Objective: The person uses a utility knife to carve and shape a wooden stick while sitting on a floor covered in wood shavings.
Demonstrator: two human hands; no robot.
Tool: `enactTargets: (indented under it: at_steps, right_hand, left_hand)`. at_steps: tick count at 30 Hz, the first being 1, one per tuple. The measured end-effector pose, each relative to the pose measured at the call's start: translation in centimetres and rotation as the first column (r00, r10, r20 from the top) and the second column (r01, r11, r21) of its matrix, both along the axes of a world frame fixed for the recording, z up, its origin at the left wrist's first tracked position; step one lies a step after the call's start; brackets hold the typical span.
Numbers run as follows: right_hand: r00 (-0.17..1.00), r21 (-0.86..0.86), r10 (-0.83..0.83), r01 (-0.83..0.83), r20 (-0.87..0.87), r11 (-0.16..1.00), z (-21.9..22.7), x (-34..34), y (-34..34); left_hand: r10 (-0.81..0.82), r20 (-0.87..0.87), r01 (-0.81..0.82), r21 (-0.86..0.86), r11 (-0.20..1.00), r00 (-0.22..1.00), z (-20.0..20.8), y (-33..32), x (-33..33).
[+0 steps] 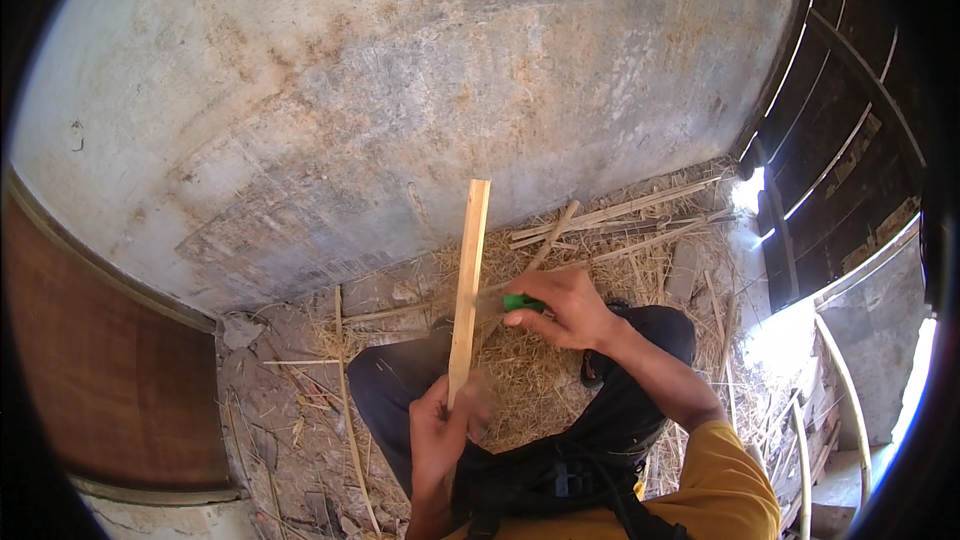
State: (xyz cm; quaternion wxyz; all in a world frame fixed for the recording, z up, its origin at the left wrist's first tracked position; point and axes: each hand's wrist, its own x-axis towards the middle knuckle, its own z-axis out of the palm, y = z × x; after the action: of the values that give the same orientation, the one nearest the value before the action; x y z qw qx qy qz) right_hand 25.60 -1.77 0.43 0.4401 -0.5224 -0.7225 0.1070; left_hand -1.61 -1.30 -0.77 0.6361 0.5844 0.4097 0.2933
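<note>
A flat, pale wooden strip (pixel 468 290) stands nearly upright in front of me, its far end pointing at the wall. Its lower part is gripped by my left hand (pixel 438 430), whose fingertips are smeared by motion. My right hand (pixel 568 308) is closed around a green-handled tool (pixel 522 302), just right of the strip's middle. A blurred grey part runs from the green handle toward the strip; I cannot tell its kind or whether it touches the wood. Both hands are above my bent legs in dark trousers.
Straw and shavings (pixel 520 390) litter the ground, with several long sticks (pixel 630 208) lying toward the wall (pixel 450 90). A brown wooden panel (pixel 110 360) stands at the left. Dark slatted boards (pixel 840 140) and curved poles (pixel 845 390) are on the right.
</note>
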Motion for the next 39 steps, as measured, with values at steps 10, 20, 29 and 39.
enactTargets:
  at_steps: [10, 20, 29, 39]
  right_hand:
    - [0.989, 0.139, 0.04, -0.06, 0.146, 0.989, -1.0, -1.9, 0.1]
    - [0.983, 0.255, -0.109, 0.068, 0.147, 0.965, -0.7, -2.8, -0.1]
    - [0.969, 0.246, -0.16, 0.111, 0.187, 0.963, 0.0, -2.8, -0.5]
    - [0.96, 0.268, -0.198, 0.141, 0.199, 0.953, 0.0, -3.0, -0.6]
  left_hand:
    - [0.077, 0.003, -0.077, 0.094, 0.993, 0.997, 0.4, -0.2, 1.1]
    - [0.123, -0.017, -0.117, 0.195, 0.974, 0.992, 1.1, -0.8, 1.6]
    - [0.125, -0.052, -0.111, 0.217, 0.97, 0.991, 1.6, -0.7, 1.7]
    - [0.133, -0.071, -0.112, 0.244, 0.963, 0.989, 1.5, -0.7, 1.6]
